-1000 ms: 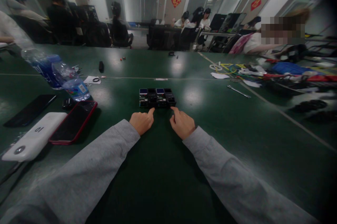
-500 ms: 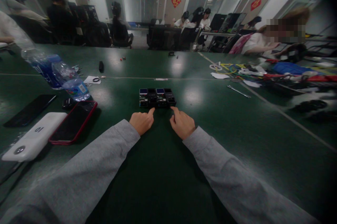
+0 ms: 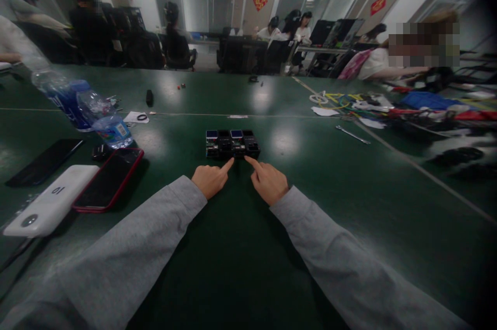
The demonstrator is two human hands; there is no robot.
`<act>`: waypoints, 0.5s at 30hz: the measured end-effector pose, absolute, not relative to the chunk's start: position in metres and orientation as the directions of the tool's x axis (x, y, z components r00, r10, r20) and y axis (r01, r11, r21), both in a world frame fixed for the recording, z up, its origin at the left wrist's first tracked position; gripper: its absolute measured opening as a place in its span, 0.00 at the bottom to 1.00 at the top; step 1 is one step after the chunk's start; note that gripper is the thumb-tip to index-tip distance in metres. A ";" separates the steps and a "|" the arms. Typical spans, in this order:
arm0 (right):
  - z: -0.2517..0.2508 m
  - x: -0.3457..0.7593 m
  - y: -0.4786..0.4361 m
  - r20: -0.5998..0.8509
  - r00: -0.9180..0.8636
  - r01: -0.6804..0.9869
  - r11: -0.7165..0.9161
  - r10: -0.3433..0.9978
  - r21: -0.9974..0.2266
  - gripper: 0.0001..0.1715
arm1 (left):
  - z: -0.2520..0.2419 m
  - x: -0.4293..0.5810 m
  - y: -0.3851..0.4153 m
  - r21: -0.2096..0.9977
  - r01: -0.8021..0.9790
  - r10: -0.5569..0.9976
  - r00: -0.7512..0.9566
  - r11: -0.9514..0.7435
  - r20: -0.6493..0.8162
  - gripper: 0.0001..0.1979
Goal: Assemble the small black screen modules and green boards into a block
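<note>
A small black tray of electronic modules (image 3: 232, 144), two with blue screens, lies on the green table (image 3: 240, 247) straight ahead. My left hand (image 3: 210, 179) rests on the table just before it, curled into a fist with only the index finger stretched out, its tip at the tray's near edge. My right hand (image 3: 266, 180) mirrors it, index finger pointing at the same near edge. The two fingertips nearly meet in the middle. Neither hand holds anything. Grey sleeves cover both arms.
At the left lie a red-cased phone (image 3: 107, 179), a white power bank (image 3: 50, 207), a dark phone (image 3: 44, 161) and two water bottles (image 3: 104, 120). A metal tool (image 3: 352, 134) and a clutter of cables (image 3: 388, 107) lie at the right. Several people sit at far desks.
Both index fingertips have slid inward along the tray's near edge, toward each other. The hands and arms otherwise stay in place.
</note>
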State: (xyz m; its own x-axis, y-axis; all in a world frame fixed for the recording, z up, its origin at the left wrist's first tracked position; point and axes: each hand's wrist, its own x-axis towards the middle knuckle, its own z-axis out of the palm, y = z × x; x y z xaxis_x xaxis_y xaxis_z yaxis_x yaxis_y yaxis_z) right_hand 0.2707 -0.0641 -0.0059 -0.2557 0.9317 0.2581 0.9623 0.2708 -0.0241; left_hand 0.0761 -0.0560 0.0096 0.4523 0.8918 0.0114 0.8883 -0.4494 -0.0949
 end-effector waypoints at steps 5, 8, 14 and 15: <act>-0.005 0.271 -0.064 0.254 -0.256 0.962 0.272 0.933 -0.031 0.29 | 0.010 0.076 -0.055 -0.098 0.886 0.890 0.456 -0.454 -0.010 0.26; -0.005 0.271 -0.064 0.253 -0.260 0.962 0.274 0.932 -0.021 0.28 | 0.011 0.077 -0.055 -0.093 0.886 0.891 0.454 -0.454 -0.022 0.27; -0.005 0.271 -0.065 0.249 -0.262 0.960 0.278 0.932 -0.028 0.28 | 0.013 0.077 -0.055 -0.089 0.889 0.893 0.447 -0.449 -0.047 0.27; -0.005 0.271 -0.065 0.248 -0.262 0.960 0.278 0.932 -0.029 0.29 | 0.013 0.078 -0.055 -0.088 0.890 0.894 0.444 -0.447 -0.054 0.28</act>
State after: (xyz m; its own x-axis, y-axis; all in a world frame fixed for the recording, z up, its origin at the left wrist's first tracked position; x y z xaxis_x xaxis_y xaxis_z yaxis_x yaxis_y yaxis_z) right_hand 0.2710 -0.0646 -0.0051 -0.2623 0.9325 0.2484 0.9602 0.2779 -0.0293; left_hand 0.0775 -0.0545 0.0128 0.4443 0.8943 -0.0536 0.8900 -0.4475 -0.0879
